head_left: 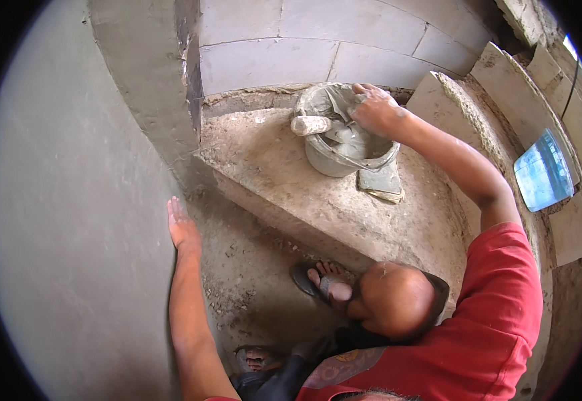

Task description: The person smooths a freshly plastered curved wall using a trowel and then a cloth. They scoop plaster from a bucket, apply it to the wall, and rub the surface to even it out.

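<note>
My left hand (182,226) lies against the smooth grey plastered wall (90,234), fingers stretched out and holding nothing. My right arm reaches forward to a mortar-smeared bucket (334,160) on the raised step. At the bucket's far right rim my right hand (376,110) is closed, fingers bent over the edge; its fingertips are partly hidden. Inside the bucket is wet grey mortar (371,144). A tool with a thick, mortar-caked handle (311,125) rests across it, handle toward the left; its other end is hidden in the mortar.
A flat grey block (381,180) lies beside the bucket on the rough step (291,180). Pale tiles (317,60) face the back wall. At right are stacked stone slabs (518,93) and a blue translucent container (544,170). My sandalled foot (331,281) is beside the step's edge.
</note>
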`<state>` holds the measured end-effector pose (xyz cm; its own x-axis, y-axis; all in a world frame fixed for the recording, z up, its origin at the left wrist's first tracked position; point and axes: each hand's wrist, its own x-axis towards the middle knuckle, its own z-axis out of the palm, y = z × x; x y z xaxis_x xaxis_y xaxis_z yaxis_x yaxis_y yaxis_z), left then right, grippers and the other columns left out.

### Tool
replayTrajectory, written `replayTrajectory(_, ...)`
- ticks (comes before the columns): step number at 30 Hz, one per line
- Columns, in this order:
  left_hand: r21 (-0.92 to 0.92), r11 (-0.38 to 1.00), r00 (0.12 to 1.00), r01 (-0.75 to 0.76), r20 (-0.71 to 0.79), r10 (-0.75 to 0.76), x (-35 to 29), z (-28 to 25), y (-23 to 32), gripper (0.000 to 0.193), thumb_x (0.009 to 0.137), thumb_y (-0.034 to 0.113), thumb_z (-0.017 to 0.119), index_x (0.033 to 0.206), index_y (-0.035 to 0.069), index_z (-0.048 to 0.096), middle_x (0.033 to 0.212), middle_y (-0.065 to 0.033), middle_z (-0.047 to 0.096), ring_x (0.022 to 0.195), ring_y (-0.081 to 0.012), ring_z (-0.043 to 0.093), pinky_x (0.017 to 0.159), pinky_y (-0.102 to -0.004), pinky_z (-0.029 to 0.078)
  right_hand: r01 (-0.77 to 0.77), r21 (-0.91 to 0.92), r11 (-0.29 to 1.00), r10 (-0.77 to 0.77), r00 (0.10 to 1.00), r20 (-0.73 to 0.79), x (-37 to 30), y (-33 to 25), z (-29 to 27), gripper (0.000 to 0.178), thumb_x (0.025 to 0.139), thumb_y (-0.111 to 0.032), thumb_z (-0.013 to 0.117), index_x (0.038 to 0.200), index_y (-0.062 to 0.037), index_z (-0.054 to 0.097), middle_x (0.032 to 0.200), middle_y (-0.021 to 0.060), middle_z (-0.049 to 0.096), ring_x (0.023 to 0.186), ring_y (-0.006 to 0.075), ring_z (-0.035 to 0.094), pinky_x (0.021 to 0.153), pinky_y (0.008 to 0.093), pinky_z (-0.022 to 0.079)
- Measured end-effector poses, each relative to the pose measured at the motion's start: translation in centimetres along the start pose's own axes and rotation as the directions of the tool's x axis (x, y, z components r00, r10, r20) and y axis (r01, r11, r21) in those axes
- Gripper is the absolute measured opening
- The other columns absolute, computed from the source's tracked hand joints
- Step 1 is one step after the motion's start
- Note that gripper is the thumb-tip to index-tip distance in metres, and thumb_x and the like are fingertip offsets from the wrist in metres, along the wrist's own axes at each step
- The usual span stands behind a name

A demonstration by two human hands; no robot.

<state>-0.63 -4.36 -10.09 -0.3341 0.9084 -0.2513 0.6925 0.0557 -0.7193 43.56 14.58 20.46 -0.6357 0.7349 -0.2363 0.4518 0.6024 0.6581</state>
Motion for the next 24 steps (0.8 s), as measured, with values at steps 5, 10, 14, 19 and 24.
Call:
replayTrajectory(5,-0.013,1.0,0.999,-0.01,0.045,0.01,0.1,-1.2,-0.4,0.064,0.112,0.035,0.035,0.166,0.003,0.027,0.178,-0.0097,0.014,0.165,-0.0308,0.004,0.132,-0.0522,-0.008,0.182,-0.287,0.941,-0.292,0.863,-0.411,5.4,2.1,2.9,0.024,0.093,-0.02,0.062,0.113,-0.012,0.071,0.125,0.0042,0.067,0.131,0.0238,0.054,0.115,0.0399,0.042)
replayTrajectory(10,0.001,1.0,0.999,-0.02,0.032,0.02,0.1,-1.4,-0.4,0.063,0.112,0.035,0.034,0.166,0.003,0.028,0.178,-0.0104,0.015,0.165,-0.031,0.005,0.132,-0.0526,-0.007,0.282,-0.368,0.886,-0.449,0.721,-0.529,7.7,4.5,3.0,0.025,0.089,-0.021,0.064,0.113,-0.0138,0.066,0.116,0.0006,0.064,0.114,0.0204,0.055,0.099,0.0344,0.047)
replayTrajectory(14,0.004,0.999,0.999,-0.033,0.015,0.033,-0.1,-1.5,-0.5,0.062,0.113,0.034,0.032,0.166,0.002,0.028,0.178,-0.0121,0.015,0.165,-0.0323,0.006,0.132,-0.0532,-0.006,0.319,-0.303,0.898,-0.417,0.398,-0.817,3.4,5.2,1.9,0.043,0.079,-0.019,0.071,0.121,-0.0093,0.071,0.122,0.0058,0.07,0.107,0.0252,0.064,0.092,0.0397,0.056)
replayTrajectory(19,0.039,0.999,0.999,-0.037,0.006,0.037,-0.1,-2.0,-0.5,0.062,0.113,0.033,0.031,0.165,-0.001,0.028,0.177,-0.0134,0.018,0.165,-0.0341,0.009,0.132,-0.0546,-0.005,0.215,-0.175,0.961,-0.244,0.36,-0.901,-1.8,3.7,-1.1,0.053,0.07,-0.015,0.073,0.122,-0.0028,0.075,0.121,0.0106,0.073,0.101,0.0286,0.068,0.085,0.0425,0.059)
replayTrajectory(24,0.011,1.0,1.0,0.015,0.012,-0.015,-0.4,-2.2,-0.2,0.064,0.111,0.035,0.038,0.165,0.0,0.031,0.178,-0.0127,0.016,0.165,-0.0316,0.01,0.133,-0.0517,-0.002,0.275,-0.009,0.961,-0.072,0.219,-0.973,-0.8,-0.6,-8.2,0.043,0.076,0.003,0.076,0.118,-0.0061,0.076,0.113,0.0096,0.075,0.097,0.0303,0.068,0.084,0.0414,0.058)
